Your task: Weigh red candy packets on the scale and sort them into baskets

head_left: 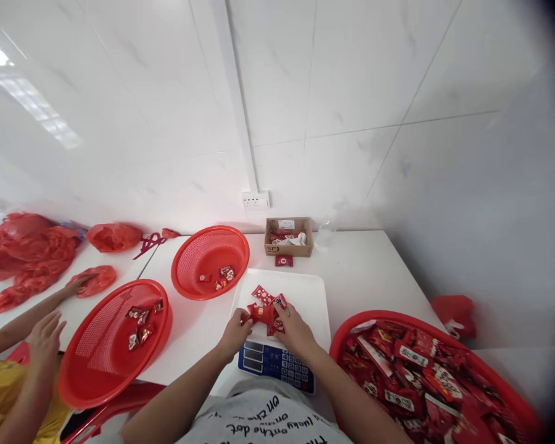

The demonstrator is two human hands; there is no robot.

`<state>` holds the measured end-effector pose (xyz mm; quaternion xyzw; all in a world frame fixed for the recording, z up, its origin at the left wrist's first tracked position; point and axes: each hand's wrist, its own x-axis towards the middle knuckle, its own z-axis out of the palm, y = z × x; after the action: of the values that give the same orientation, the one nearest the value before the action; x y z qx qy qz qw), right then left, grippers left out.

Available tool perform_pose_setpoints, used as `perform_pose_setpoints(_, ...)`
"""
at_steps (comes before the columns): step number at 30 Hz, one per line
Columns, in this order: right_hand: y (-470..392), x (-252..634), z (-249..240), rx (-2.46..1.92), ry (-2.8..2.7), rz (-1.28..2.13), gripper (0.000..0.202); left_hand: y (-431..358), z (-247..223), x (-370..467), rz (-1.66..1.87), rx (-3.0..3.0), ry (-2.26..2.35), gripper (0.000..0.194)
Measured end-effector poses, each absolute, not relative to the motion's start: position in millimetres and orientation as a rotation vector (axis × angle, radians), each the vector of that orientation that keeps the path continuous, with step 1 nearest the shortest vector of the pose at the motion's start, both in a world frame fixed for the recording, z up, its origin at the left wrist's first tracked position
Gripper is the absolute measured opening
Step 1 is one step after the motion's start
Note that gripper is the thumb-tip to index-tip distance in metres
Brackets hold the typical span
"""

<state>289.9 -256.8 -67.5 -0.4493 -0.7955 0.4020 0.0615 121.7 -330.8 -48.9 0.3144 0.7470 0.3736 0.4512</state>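
Observation:
My left hand is closed, thumb and fingers pinching the edge of a small red wrapped candy packet. My right hand grips more red packets at their right side. Both hands are over the white tray of a digital scale, and the packets overlap between them. A red packet with white dots shows at the far side of the bunch. Below my hands is the scale's blue keypad panel. Whether the packets rest on the tray is hard to tell.
A big red basket full of red packets stands at the right. Two red baskets, one far and one near, hold a few packets. A cardboard box is at the wall. On the left, a co-worker's hand touches a red plastic bag.

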Motion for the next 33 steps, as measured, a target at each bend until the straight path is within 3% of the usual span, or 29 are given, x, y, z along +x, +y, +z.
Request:
perform_pose_setpoints(8,-271,292,-72,-1.388,-2.334,1.15,0.064,-327,-47,134,0.847,0.748,1.909,0.011)
perform_pose_setpoints(17,-279,293,-82,-1.339,-1.967,1.416,0.065,-305,-39,112,0.719,0.869,2.054,0.044)
perform_pose_setpoints(22,-288,286,-90,-1.325,-1.873,1.388,0.068,-277,-46,101,0.6,0.991,1.944,0.062)
perform_pose_setpoints(29,-291,274,-90,-1.397,-1.858,1.296,0.069,-264,-54,92,0.504,1.072,1.822,0.045)
perform_pose_setpoints(33,-293,267,-85,-1.46,-1.86,1.29,0.066,-276,-51,85,0.502,1.062,1.806,0.046)
